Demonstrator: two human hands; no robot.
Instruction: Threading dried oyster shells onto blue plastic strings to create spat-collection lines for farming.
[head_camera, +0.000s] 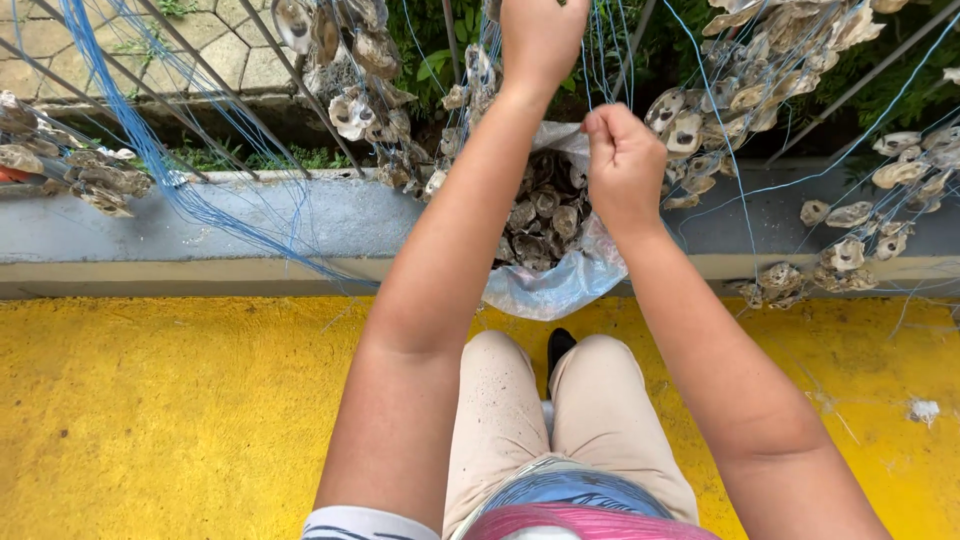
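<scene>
My left hand (540, 40) reaches up to the top edge of the view, its fingers cut off there among thin blue strings (600, 45). My right hand (622, 165) is a closed fist pinched on those strings, just above a clear plastic bag (560, 285) full of oyster shells (540, 215). The bag leans against a grey concrete curb (300, 220). More shells threaded on strings (350, 110) hang from a metal railing on both sides of my arms.
Bundles of blue line (170, 170) slant across the left. Strung shell clusters (840, 250) hang at the right, others (80, 170) at the left. The floor (180, 410) under my knees is painted yellow. Beyond the railing are paving stones and green plants.
</scene>
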